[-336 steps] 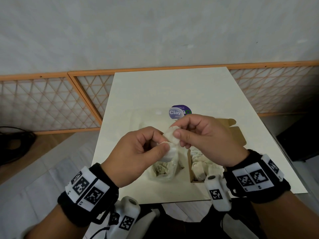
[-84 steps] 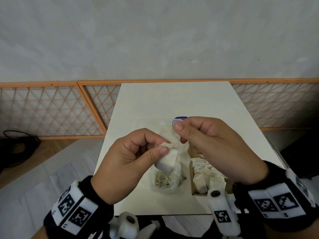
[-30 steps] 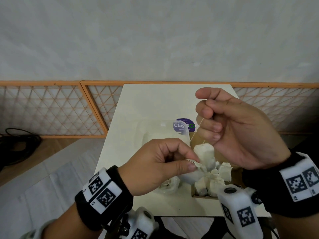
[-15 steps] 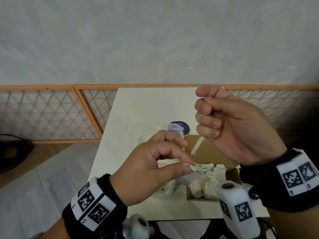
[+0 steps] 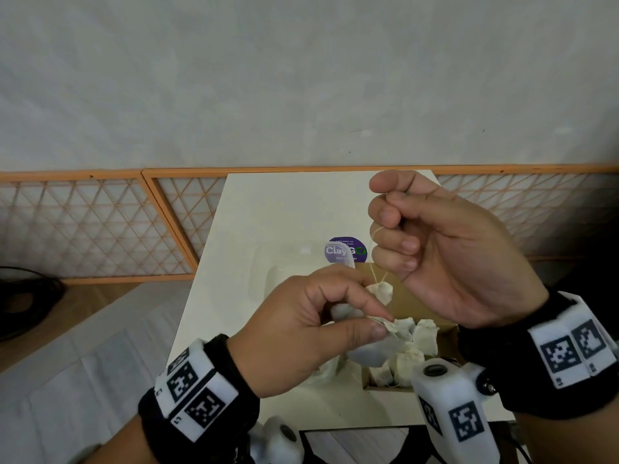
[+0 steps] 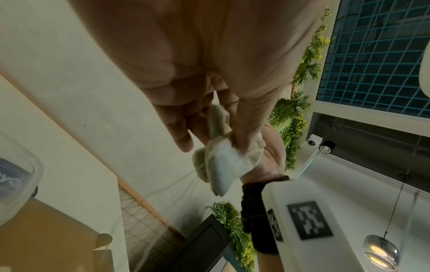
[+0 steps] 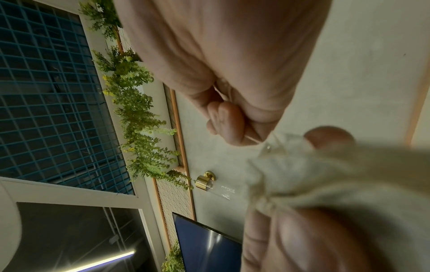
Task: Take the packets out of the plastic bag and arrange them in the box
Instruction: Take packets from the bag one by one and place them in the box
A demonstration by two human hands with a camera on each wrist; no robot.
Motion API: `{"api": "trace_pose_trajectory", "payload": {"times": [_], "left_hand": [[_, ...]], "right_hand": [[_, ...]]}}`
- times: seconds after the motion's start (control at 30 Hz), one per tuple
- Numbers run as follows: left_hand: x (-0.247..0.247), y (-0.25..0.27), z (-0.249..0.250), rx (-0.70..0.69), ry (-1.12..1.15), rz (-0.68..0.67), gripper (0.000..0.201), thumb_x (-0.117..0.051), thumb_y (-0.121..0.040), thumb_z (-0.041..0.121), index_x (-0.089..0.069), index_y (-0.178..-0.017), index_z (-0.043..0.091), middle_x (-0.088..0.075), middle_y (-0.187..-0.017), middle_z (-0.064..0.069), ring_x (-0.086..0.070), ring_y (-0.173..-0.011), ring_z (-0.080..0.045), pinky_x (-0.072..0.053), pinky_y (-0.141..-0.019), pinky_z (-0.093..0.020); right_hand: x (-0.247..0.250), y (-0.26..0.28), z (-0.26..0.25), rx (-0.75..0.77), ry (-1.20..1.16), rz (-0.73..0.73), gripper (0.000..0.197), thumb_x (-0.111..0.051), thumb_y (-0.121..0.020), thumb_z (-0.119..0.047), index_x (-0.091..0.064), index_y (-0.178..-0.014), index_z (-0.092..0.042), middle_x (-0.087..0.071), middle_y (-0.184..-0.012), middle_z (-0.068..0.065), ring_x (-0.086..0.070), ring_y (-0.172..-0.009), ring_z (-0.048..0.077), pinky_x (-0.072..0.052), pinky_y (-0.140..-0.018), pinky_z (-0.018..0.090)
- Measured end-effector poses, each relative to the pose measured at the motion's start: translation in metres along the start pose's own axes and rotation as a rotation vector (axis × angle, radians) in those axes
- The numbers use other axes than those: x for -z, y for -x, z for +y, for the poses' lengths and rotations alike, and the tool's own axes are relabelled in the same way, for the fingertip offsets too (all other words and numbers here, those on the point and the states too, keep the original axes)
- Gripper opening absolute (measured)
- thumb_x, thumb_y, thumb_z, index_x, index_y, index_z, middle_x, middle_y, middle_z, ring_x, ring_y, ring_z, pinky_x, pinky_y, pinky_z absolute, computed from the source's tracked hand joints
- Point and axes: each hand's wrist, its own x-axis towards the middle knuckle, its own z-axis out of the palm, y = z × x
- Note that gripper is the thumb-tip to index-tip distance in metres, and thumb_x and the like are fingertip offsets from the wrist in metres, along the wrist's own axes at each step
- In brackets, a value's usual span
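Two hands work above the cream table (image 5: 284, 209), and both are busy with one tangle. The left hand (image 5: 301, 333) pinches the top of a small off-white paper tea packet (image 6: 218, 165) between thumb and forefinger, with another packet bunched behind it against the palm. The right hand (image 5: 445, 252) is curled into a loose fist, and a thin white string (image 5: 376, 259) runs from its fingers down to a second small packet (image 5: 382, 291) dangling just above the brown cardboard box (image 5: 449, 333). That box already holds a cluster of similar packets (image 5: 423, 339). The clear plastic bag (image 5: 323, 373) lies on the table just left of the box, mostly hidden behind the left hand; how much it still holds cannot be told.

Judging by this, the step in hand is freeing the packets' strings from one another over the box. The next move calls for drawing the string clear without tearing paper, then lowering each packet into a free spot among the others. A round purple sticker (image 5: 346, 251) sits on the table beyond the box.
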Motion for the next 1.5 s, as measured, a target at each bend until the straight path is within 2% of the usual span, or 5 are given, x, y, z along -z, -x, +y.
{"api": "trace_pose_trajectory", "payload": {"times": [0.6,0.77,0.9,1.17,1.5], "left_hand": [[0.007,0.016,-0.018,0.078,-0.048,0.056,0.01,-0.08,-0.082,0.016,-0.082,-0.089,0.023,-0.063,-0.088,0.007,-0.063,-0.083,-0.014,-0.054,-0.076,-0.033],[0.015,0.019,-0.024,0.094,-0.021,0.097,0.008,-0.079,-0.083,0.014,-0.081,-0.089,0.018,-0.063,-0.087,0.0,-0.062,-0.082,-0.032,-0.054,-0.075,-0.049],[0.018,0.018,-0.026,0.097,0.021,0.105,0.007,-0.078,-0.083,0.01,-0.081,-0.089,0.014,-0.065,-0.086,0.003,-0.062,-0.081,-0.015,-0.051,-0.075,-0.026],[0.014,0.008,-0.029,0.114,0.09,0.106,0.008,-0.078,-0.083,0.009,-0.08,-0.09,0.012,-0.067,-0.091,-0.005,-0.065,-0.088,-0.025,-0.053,-0.084,-0.041],[0.02,-0.018,-0.033,0.082,0.061,0.215,0.007,-0.082,-0.082,0.013,-0.082,-0.087,0.017,-0.065,-0.129,0.0,-0.063,-0.127,-0.017,-0.052,-0.105,-0.039]], "right_hand": [[0.079,-0.03,0.028,0.056,0.132,0.437,0.025,-0.042,-0.102,0.003,-0.065,-0.106,-0.004,-0.062,-0.077,0.007,-0.068,-0.075,0.022,-0.063,-0.078,0.037],[0.094,-0.023,0.038,-0.211,0.601,0.521,0.015,-0.057,-0.101,-0.017,-0.072,-0.107,-0.017,-0.071,-0.114,0.009,-0.073,-0.104,0.03,-0.059,-0.098,0.046],[0.074,0.002,0.038,-0.086,1.181,0.424,0.013,-0.061,-0.099,-0.034,-0.07,-0.108,-0.032,-0.069,-0.109,-0.02,-0.064,-0.097,-0.005,-0.046,-0.08,0.011],[0.03,0.027,0.044,-0.058,0.795,0.096,0.015,-0.073,-0.093,-0.033,-0.08,-0.101,-0.023,-0.079,-0.102,-0.002,-0.074,-0.103,0.015,-0.056,-0.097,0.034],[0.05,0.005,0.035,0.094,1.074,0.109,0.02,-0.065,-0.1,-0.031,-0.071,-0.088,-0.016,-0.063,-0.071,0.01,-0.052,-0.058,0.022,-0.044,-0.057,0.035]]}}
